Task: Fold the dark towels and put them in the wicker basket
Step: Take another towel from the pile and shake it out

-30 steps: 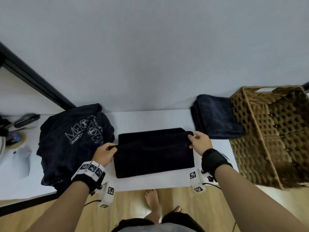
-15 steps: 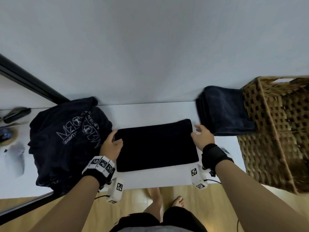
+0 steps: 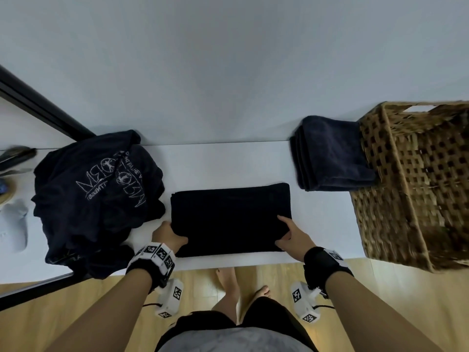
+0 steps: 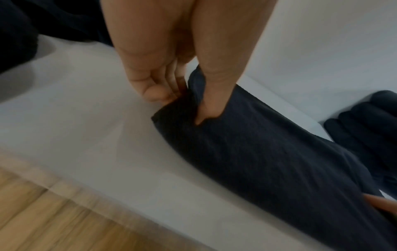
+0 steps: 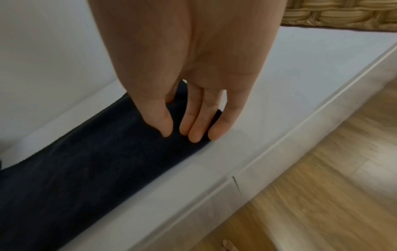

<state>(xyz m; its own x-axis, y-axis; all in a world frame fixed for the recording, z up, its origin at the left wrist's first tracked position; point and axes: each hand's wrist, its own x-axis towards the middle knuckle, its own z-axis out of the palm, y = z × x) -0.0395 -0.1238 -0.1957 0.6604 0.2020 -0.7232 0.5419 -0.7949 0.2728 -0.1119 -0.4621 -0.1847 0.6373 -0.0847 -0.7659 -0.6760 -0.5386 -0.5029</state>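
At the near edge of the white table [image 3: 228, 163], left hand [image 3: 168, 236] and right hand [image 3: 291, 237] each pinch a near corner of the folded black towel [image 3: 228, 217], thumbs on top, fingers curled against the edge. Soft, limp, light cloth; best taken at both corners together, or layers likely slide apart. Farther right: folded navy towels [image 3: 330, 156] stacked against the wicker basket [image 3: 416, 184].

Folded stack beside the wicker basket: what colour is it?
Dark navy blue, the folded stack; clearest in the head view.
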